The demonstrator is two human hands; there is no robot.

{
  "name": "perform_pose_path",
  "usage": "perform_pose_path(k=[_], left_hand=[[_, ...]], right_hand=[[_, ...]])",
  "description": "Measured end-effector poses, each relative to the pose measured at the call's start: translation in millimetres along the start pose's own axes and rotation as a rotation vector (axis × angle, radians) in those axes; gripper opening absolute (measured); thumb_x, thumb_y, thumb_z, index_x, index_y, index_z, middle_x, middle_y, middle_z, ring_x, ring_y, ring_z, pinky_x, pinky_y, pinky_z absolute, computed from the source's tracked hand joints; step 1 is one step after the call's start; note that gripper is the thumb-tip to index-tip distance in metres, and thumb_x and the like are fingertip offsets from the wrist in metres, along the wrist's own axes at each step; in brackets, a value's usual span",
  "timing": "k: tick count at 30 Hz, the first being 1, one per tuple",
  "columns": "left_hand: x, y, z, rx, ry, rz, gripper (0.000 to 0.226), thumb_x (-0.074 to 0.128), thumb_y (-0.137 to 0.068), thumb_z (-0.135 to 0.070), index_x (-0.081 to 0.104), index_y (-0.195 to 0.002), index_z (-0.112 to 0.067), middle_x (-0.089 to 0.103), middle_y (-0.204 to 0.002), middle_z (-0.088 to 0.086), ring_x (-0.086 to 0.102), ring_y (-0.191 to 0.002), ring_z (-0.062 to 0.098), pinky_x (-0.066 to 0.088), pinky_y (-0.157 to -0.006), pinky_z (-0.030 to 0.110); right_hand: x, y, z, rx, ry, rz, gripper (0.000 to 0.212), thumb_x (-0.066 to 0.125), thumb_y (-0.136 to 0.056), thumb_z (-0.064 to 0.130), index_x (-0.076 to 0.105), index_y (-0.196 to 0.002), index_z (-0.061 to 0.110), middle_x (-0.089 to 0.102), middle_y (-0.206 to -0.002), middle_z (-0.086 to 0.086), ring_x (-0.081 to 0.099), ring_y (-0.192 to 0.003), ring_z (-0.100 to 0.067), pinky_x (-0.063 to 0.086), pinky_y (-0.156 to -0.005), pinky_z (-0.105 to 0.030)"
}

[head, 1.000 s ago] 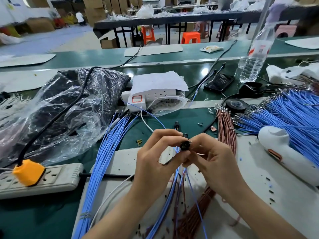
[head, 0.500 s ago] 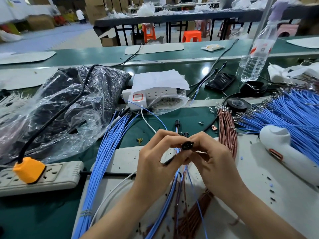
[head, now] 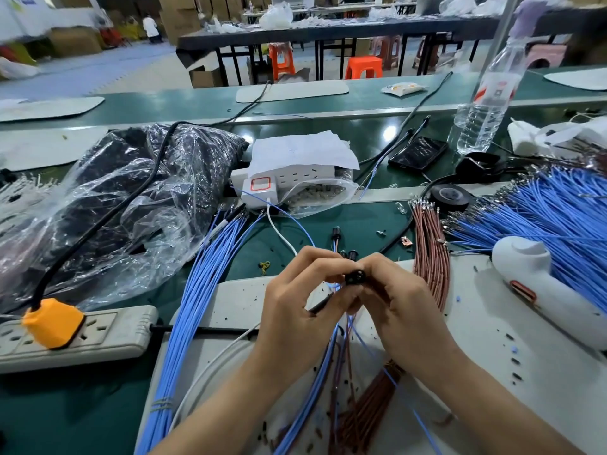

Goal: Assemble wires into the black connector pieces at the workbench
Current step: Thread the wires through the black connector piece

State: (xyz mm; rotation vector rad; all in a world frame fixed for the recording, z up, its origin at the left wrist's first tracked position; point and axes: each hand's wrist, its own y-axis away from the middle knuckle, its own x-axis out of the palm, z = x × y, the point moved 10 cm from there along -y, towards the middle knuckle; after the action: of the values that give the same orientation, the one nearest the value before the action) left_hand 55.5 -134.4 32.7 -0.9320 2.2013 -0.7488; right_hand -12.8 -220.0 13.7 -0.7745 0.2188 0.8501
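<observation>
A small round black connector piece (head: 355, 277) sits between my two hands above the grey work mat (head: 486, 349). My left hand (head: 295, 310) pinches it from the left with curled fingers. My right hand (head: 397, 303) grips it from the right. Thin blue and brown wires (head: 348, 326) hang down from the connector between my palms. A bundle of blue wires (head: 203, 290) lies to the left, a brown wire bundle (head: 430, 254) to the right. Loose black connector pieces (head: 335, 234) lie just beyond my fingers.
A large fan of blue wires (head: 538, 221) and a white tool (head: 538, 284) fill the right side. A power strip with an orange plug (head: 52, 323) lies at the left, below a plastic bag (head: 108, 198). A water bottle (head: 486, 103), phone (head: 417, 152) and tape roll (head: 450, 197) stand further back.
Both hands have stayed together on the connector, with only small finger shifts; the connector has tilted slightly. The view has dipped a little.
</observation>
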Motion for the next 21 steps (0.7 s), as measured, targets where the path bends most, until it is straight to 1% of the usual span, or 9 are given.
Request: perform_pose_path(k=[2,5,9,12,13,16,18,20,21], left_hand=[[-0.5,1.0,0.7,0.000,0.016,-0.006,0.016,0.070,-0.081,-0.008,0.068,-0.097,-0.004,0.061,-0.092,0.003,0.061,-0.083,0.006,0.045,-0.075,0.013],[-1.2,1.8,0.8,-0.004,0.065,-0.015,0.016,0.068,-0.083,-0.012,0.067,-0.098,-0.004,0.061,-0.093,0.001,0.062,-0.082,0.009,0.047,-0.075,0.018],[-1.0,1.8,-2.4,0.023,0.055,-0.014,0.015,0.067,-0.083,-0.012,0.067,-0.098,-0.009,0.061,-0.093,0.000,0.060,-0.080,0.004,0.043,-0.074,0.012],[-0.3,1.3,-3.3,0.037,0.028,-0.010,0.015,0.067,-0.084,-0.012,0.067,-0.097,-0.006,0.060,-0.092,0.000,0.057,-0.079,0.000,0.040,-0.073,0.007],[0.0,1.7,-2.3,0.031,0.039,-0.011,0.016,0.067,-0.084,-0.012,0.067,-0.098,-0.006,0.060,-0.092,-0.002,0.059,-0.081,0.002,0.041,-0.073,0.010],[0.5,1.7,1.1,-0.012,0.124,-0.015,0.019,0.064,-0.087,-0.016,0.062,-0.106,-0.018,0.058,-0.095,-0.011,0.062,-0.084,0.013,0.049,-0.076,0.025],[0.1,2.0,-1.5,0.005,0.104,-0.016,0.023,0.063,-0.088,-0.016,0.060,-0.110,-0.021,0.056,-0.098,-0.015,0.062,-0.086,0.013,0.050,-0.076,0.028],[-0.8,3.2,-3.4,0.024,0.088,-0.025,0.024,0.063,-0.088,-0.015,0.060,-0.110,-0.022,0.057,-0.100,-0.014,0.062,-0.087,0.014,0.050,-0.076,0.029],[-1.4,4.1,-2.2,0.013,0.098,-0.034,0.024,0.063,-0.088,-0.016,0.059,-0.109,-0.024,0.059,-0.100,-0.012,0.062,-0.087,0.015,0.051,-0.076,0.033]], right_hand=[[2.0,0.5,-1.4,0.002,0.011,0.014,0.023,0.058,-0.087,-0.011,0.059,-0.088,0.012,0.057,-0.074,0.006,0.055,-0.069,0.001,0.040,-0.064,-0.008],[3.9,1.5,-3.2,0.010,-0.013,0.023,0.012,0.057,-0.088,-0.011,0.060,-0.087,0.000,0.057,-0.074,0.007,0.055,-0.067,0.009,0.038,-0.063,-0.004],[6.0,2.4,-3.9,0.020,-0.052,0.038,0.007,0.055,-0.090,-0.008,0.060,-0.090,-0.003,0.061,-0.076,-0.002,0.058,-0.069,0.007,0.041,-0.064,-0.005],[6.3,2.5,-4.9,0.035,-0.070,0.038,0.009,0.055,-0.090,-0.010,0.061,-0.091,-0.003,0.063,-0.080,-0.006,0.061,-0.071,0.003,0.043,-0.065,-0.006],[6.4,2.7,-5.0,0.035,-0.073,0.034,0.009,0.055,-0.090,-0.010,0.061,-0.091,-0.003,0.063,-0.080,-0.007,0.061,-0.072,0.003,0.044,-0.066,-0.007],[5.5,3.6,-5.6,0.037,-0.090,0.022,0.009,0.054,-0.090,-0.009,0.061,-0.092,-0.003,0.063,-0.082,-0.007,0.063,-0.074,-0.001,0.048,-0.068,-0.012],[5.8,4.5,-4.1,0.026,-0.101,0.023,0.009,0.053,-0.091,-0.007,0.060,-0.093,-0.002,0.063,-0.083,-0.008,0.063,-0.076,-0.002,0.049,-0.069,-0.013],[5.5,4.8,-1.8,0.012,-0.097,0.013,0.009,0.053,-0.091,-0.006,0.060,-0.093,-0.001,0.062,-0.083,-0.007,0.062,-0.076,0.000,0.047,-0.069,-0.010],[5.4,5.0,-1.5,0.012,-0.101,0.007,0.009,0.053,-0.091,-0.005,0.060,-0.094,-0.001,0.062,-0.083,-0.007,0.062,-0.076,0.000,0.046,-0.068,-0.009]])
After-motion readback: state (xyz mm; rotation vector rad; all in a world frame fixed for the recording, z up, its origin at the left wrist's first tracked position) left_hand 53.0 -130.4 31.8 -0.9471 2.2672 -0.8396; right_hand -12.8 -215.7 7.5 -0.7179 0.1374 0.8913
